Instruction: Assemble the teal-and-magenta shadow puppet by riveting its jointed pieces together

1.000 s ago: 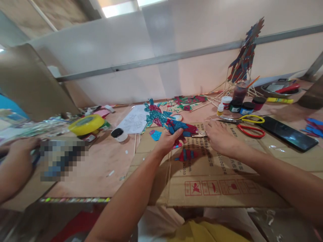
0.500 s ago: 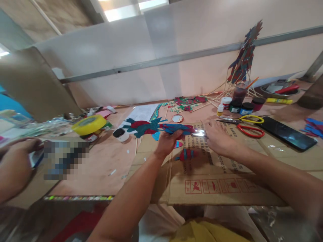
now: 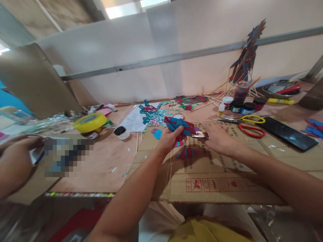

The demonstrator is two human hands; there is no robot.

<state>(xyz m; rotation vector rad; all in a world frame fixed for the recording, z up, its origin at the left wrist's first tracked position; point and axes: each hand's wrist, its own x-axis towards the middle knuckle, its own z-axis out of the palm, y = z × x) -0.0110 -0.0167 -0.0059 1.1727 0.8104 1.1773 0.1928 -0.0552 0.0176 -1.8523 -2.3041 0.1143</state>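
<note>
My left hand (image 3: 168, 139) is closed on a blue-and-red painted cutout (image 3: 185, 126), its thumb on top. Closed beside the cutout's right end is my right hand (image 3: 217, 136), at a shiny strip (image 3: 198, 135) that reaches the cutout. I cannot tell whether the strip is clear tape or metal. Just beyond the left hand is a glossy teal-and-red cutout (image 3: 152, 114), over a drawing sheet. Under my hands, a small red-and-blue cutout (image 3: 187, 153) and a light-blue piece (image 3: 157, 133) lie on the cardboard (image 3: 212, 171).
At right are scissors (image 3: 251, 125), a black phone (image 3: 290, 133), paint jars (image 3: 247, 108) and a stick-propped painted figure (image 3: 244, 60). Leftward are a white jar (image 3: 122, 132), a yellow tape roll (image 3: 90, 122) and another person's hand (image 3: 22, 151).
The teal-and-red cutout has swung from level, left of my hand, to upright farther back. The held cutout has turned and shows a broader face. My right hand stays nearly in place.
</note>
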